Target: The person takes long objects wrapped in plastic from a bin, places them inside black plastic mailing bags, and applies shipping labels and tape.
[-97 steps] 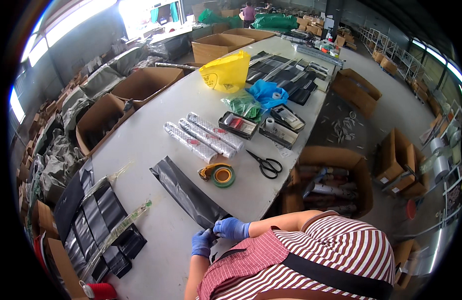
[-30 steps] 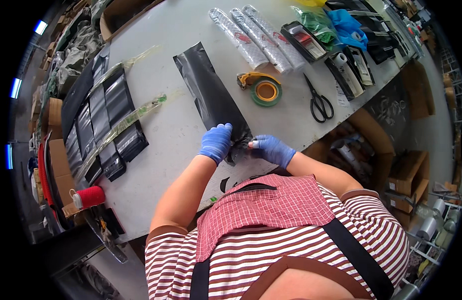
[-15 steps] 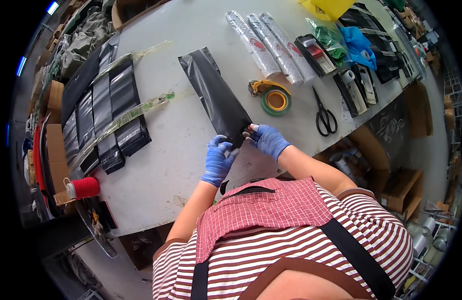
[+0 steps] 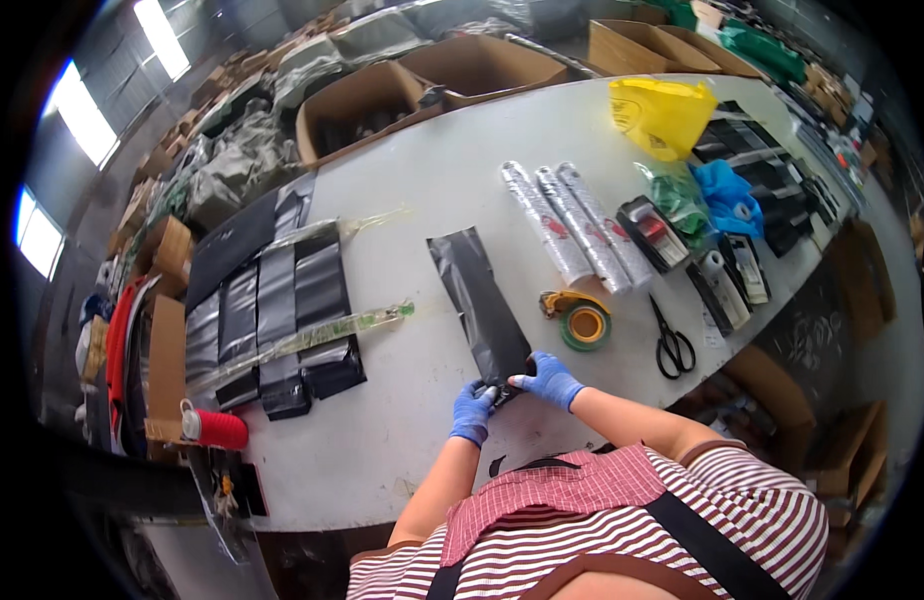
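A long black plastic package [image 4: 487, 315] lies on the white table [image 4: 402, 455] in front of me, its near end between my hands. Fingers of my blue-gloved left hand [image 4: 472, 413] are closed on the near left corner, where the plastic is crumpled. On the right side of that end, my blue-gloved right hand [image 4: 549, 380] grips the edge with thumb and fingers. The package's far end lies flat, slightly creased. To the right are a green tape roll [image 4: 600, 334] with a yellow dispenser [image 4: 562, 300] and black-handled scissors [image 4: 675, 353].
Several black packages [image 4: 262, 320], banded with clear tape, lie at left near a red spool [image 4: 222, 430]. Silvery wrapped rolls [image 4: 572, 225], small open boxes [image 4: 654, 233], a blue bag [image 4: 730, 200] and a yellow bag [image 4: 662, 115] stand right. Cardboard boxes [image 4: 357, 110] line the far edge.
My view has tilted up, so the table sits lower in the picture and the far boxes show. Both hands stay on the package's near end, with small finger shifts.
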{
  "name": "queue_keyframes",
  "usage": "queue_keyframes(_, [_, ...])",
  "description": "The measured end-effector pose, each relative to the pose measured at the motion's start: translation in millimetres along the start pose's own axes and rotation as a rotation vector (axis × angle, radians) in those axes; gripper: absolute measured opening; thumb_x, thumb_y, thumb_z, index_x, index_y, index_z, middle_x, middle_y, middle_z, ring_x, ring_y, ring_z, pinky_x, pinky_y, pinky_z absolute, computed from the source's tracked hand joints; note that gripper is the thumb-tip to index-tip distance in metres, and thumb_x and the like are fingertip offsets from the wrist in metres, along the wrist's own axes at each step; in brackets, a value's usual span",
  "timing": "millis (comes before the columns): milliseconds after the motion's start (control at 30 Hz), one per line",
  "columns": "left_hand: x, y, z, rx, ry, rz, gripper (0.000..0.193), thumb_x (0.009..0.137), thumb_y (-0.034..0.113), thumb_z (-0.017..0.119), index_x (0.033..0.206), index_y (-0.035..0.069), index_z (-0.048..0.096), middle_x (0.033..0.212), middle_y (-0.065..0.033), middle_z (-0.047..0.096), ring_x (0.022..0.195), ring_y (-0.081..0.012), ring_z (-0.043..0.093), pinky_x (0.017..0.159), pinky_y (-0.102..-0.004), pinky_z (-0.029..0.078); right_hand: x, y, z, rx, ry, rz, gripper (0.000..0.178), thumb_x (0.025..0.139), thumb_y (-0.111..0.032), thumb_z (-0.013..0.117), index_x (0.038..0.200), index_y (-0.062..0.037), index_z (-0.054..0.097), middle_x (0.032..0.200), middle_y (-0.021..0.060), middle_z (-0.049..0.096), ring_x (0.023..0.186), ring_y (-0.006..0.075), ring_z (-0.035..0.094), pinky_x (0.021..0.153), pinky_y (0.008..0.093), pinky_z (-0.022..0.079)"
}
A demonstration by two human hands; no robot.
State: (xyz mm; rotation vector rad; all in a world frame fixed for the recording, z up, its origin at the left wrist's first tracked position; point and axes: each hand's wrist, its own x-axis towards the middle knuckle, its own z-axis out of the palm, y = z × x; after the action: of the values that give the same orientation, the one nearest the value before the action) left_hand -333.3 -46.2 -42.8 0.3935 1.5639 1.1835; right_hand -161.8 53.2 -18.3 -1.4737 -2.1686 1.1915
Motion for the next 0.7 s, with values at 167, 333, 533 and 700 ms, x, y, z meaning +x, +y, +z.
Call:
queue_keyframes(167, [-23,-10,-3,-0.157,-0.039,-0.055,0.032,0.090,0.007,0.058,0.121,-0.001,0.056,0.102,-0.0122,0.066,0.083,-0.0218,0.065,0.068,-0.0314,0.056,-17,-15,-22,0.301,-0.332,0.304,0.071,0.068,-0.057,0.077,0.102,0.0041,0.066,0.090,0.0169,0.068,0.076,0.0260,0.065,0.069,0.0370,0.052])
queue_keyframes(333, [-28,-40,-4,0.366,0.052,0.082,0.033,0.085,0.006,0.061,0.116,-0.005,0.060,0.101,-0.0126,0.068,0.086,-0.0215,0.066,0.080,-0.0295,0.054,-47,10,-36,0.303,-0.429,0.106,0.065,0.074,-0.051,0.076,0.107,0.0036,0.065,0.088,0.0160,0.069,0.077,0.0232,0.068,0.067,0.0362,0.055])
queue_keyframes(533, [-74,30,68,1.176,0.337,0.726,0.069,0.084,0.023,0.068,0.144,0.007,0.038,0.147,-0.0262,0.033,0.137,-0.0366,0.032,0.112,-0.0423,0.027,-65,67,-119,0.421,-0.357,0.065,0.048,0.085,-0.034,0.064,0.118,0.0014,0.060,0.087,0.0145,0.068,0.077,0.0225,0.067,0.063,0.0356,0.055])
queue_keyframes(700, [-61,15,93,1.196,0.232,0.528,0.099,0.072,0.022,0.079,0.152,0.015,0.021,0.152,-0.0288,0.020,0.140,-0.0433,0.023,0.116,-0.0440,0.022,-73,181,-264,0.162,0.325,-0.262,0.027,0.084,-0.027,0.062,0.099,-0.0051,0.066,0.092,0.0142,0.067,0.091,0.0306,0.064,0.082,0.0383,0.050])
